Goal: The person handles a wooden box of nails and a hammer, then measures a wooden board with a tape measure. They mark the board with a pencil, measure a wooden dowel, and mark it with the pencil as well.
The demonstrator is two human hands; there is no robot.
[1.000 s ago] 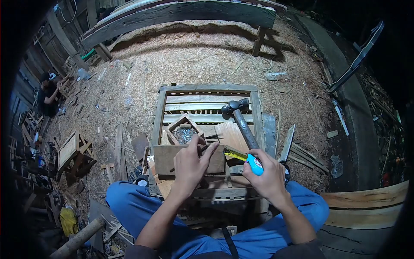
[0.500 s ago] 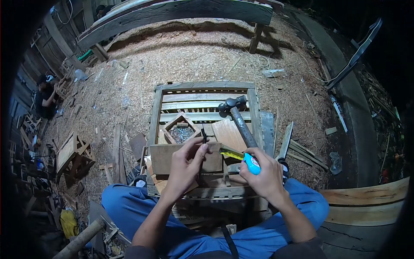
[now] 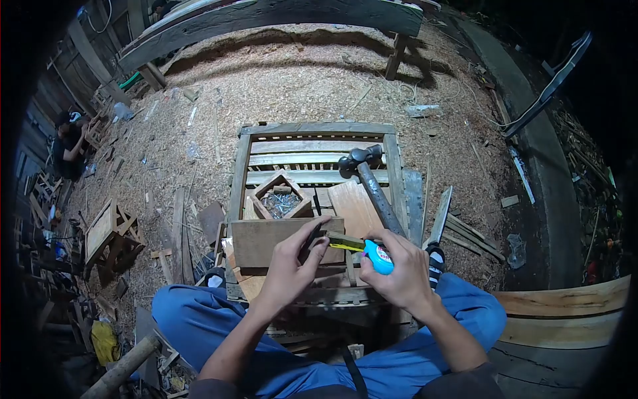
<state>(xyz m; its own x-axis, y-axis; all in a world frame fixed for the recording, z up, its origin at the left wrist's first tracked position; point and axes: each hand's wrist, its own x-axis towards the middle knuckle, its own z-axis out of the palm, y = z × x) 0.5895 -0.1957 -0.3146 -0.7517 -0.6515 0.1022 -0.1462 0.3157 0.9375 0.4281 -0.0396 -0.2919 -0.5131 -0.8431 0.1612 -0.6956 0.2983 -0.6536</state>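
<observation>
My right hand (image 3: 402, 269) is closed around a bright blue tape measure (image 3: 379, 258). Its short yellow blade (image 3: 345, 246) reaches left toward my left hand, over the right end of a flat wooden board (image 3: 256, 243). My left hand (image 3: 296, 259) is closed on a slim dark pencil-like stick (image 3: 310, 241), partly hidden by the fingers, in front of the board. Behind the board is a small wooden box (image 3: 307, 203) with nails (image 3: 280, 201) inside. A hammer (image 3: 375, 189) lies at the right with its head pointing away.
A slatted wooden frame (image 3: 319, 128) serves as the work surface between my legs. Wood shavings (image 3: 299, 83) cover the ground. A small wooden stool-like piece (image 3: 103, 233) lies at left, planks (image 3: 558, 299) at right, and a long bench (image 3: 279, 26) ahead. Another person (image 3: 68, 146) sits far left.
My right hand has moved slightly left with the tape measure, bringing its blade close to my left hand. The left fingers and dark stick have tilted and shifted slightly right.
</observation>
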